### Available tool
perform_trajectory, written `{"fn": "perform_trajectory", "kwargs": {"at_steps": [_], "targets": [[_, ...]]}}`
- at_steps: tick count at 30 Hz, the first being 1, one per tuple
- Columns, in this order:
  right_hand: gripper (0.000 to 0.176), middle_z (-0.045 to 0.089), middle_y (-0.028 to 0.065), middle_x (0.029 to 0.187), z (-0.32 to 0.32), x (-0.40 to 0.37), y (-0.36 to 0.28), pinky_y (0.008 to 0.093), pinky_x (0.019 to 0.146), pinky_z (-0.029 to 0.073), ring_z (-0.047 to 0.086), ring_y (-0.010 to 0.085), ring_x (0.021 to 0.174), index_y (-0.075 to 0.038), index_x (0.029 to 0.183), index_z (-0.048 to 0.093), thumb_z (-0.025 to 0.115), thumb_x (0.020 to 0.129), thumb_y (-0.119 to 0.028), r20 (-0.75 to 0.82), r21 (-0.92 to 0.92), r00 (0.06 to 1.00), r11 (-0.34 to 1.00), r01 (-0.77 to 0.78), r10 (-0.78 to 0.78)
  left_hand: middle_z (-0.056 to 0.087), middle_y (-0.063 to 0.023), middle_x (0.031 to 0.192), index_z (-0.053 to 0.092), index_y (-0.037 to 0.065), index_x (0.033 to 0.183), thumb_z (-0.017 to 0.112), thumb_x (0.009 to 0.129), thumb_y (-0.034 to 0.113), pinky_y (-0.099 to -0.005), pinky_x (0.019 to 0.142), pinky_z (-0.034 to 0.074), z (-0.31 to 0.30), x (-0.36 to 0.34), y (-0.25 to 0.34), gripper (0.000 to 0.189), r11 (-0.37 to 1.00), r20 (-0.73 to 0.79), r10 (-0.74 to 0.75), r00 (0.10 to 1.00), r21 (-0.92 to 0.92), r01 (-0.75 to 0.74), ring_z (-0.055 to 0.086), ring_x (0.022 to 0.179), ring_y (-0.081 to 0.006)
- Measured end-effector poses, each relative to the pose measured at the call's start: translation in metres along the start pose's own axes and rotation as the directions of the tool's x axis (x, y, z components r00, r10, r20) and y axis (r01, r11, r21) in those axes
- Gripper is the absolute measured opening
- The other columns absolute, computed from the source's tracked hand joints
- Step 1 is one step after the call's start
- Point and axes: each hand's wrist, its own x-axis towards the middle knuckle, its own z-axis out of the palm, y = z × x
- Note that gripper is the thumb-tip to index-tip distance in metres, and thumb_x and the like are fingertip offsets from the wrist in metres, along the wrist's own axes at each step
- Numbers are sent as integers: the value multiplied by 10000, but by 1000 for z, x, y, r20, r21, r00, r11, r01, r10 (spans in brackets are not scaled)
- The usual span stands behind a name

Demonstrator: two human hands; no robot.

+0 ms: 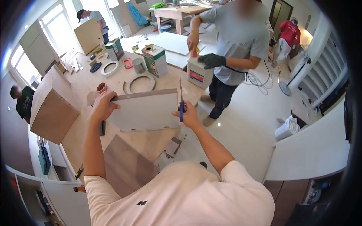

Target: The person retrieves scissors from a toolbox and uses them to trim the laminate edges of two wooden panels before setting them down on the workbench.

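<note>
The left hand [102,107] grips a pale board [147,112] near its left end, over the worktop [151,145]; the right hand [191,116] holds blue-handled scissors [182,110], blades up, at its right edge. Beyond lie a coiled strip [152,80] and a green-and-white can [158,64]. A person [237,56] stands by a white container [200,71].

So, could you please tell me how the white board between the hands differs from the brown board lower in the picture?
The white board has a pale face, while the brown board is darker. The left hand grips the white board; no hand touches the brown board. The shirt partly covers the brown board, but not the white board. Both are flat, with straight edges.
</note>
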Motion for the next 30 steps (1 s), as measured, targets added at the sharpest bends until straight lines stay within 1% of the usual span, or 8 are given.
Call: {"fn": "perform_trajectory", "kwargs": {"at_steps": [5, 8, 10, 12, 15, 18, 25, 30], "targets": [[621, 596, 61, 995, 0, -9, 18, 265, 746, 505, 587, 122, 854, 12, 1167, 499, 884, 694, -111, -44, 9, 999, 1000, -13, 14, 581, -168, 1186, 599, 40, 1176, 801, 708, 100, -425, 1028, 386, 9, -19, -11, 513, 968, -388, 230, 893, 184, -170, 510, 1156, -344], [642, 596, 57, 996, -1, -11, 25, 262, 750, 508, 585, 114, 853, 10, 1199, 491, 881, 706, -122, -15, 69, 1000, 998, 8, -7, 480, -157, 1353, 491, 36, 1325, 780, 780, 112, -411, 1058, 361, 76, -55, -44, 621, 985, -858, -120, 500, -164, -44, 469, 1244, -332], [646, 595, 55, 998, -4, -7, 37, 257, 745, 508, 584, 108, 852, 9, 1207, 488, 878, 711, -125, -22, 37, 1000, 999, 21, -20, 404, -126, 1440, 410, 12, 1396, 738, 844, 133, -381, 1062, 351, 166, -74, -131, 653, 592, -616, -614, 495, -773, -228, 434, 1292, -299], [641, 596, 54, 996, -2, -13, 45, 254, 736, 509, 586, 107, 845, 8, 1208, 486, 874, 715, -122, -33, 7, 999, 1000, 6, -6, 414, -116, 1437, 436, -1, 1361, 730, 854, 140, -376, 1037, 377, 186, -85, -131, 603, 681, -386, -627, 677, -694, 235, 426, 1297, -244], [606, 596, 32, 951, 0, -12, 39, 241, 715, 501, 583, 95, 812, -11, 1182, 495, 867, 710, -89, -75, 3, 997, 1000, -16, 16, 504, -102, 1355, 461, -7, 1327, 723, 868, 158, -355, 1014, 398, 210, -75, -160, 553, 483, -149, -438, 887, -871, 92, 468, 1255, -211], [574, 600, 7, 892, 6, -11, 28, 225, 697, 492, 580, 79, 774, -34, 1151, 508, 862, 699, -52, -161, 83, 986, 996, -20, 33, 585, -98, 1252, 497, -13, 1283, 733, 868, 172, -331, 979, 420, 194, -62, -179, 511, 384, 50, -376, 925, -900, 204, 519, 1185, -175], [516, 634, 22, 820, -24, -34, -33, 228, 645, 486, 617, 102, 738, -36, 1112, 532, 855, 711, -70, -296, 200, 946, 977, -75, 133, 674, -41, 893, 647, -52, 1062, 696, 905, 200, -269, 715, 503, 114, -41, -113, 302, 494, 146, -324, 935, -816, 299, 613, 738, -123], [483, 621, 21, 812, -40, -39, -38, 225, 623, 458, 596, 100, 694, -51, 1090, 540, 855, 728, -104, -287, 210, 940, 969, -127, 185, 692, -136, 970, 646, -97, 1058, 696, 909, 206, -300, 659, 533, 76, -42, -81, 342, 584, 510, -490, 706, -409, 701, 656, 735, -177]]}}
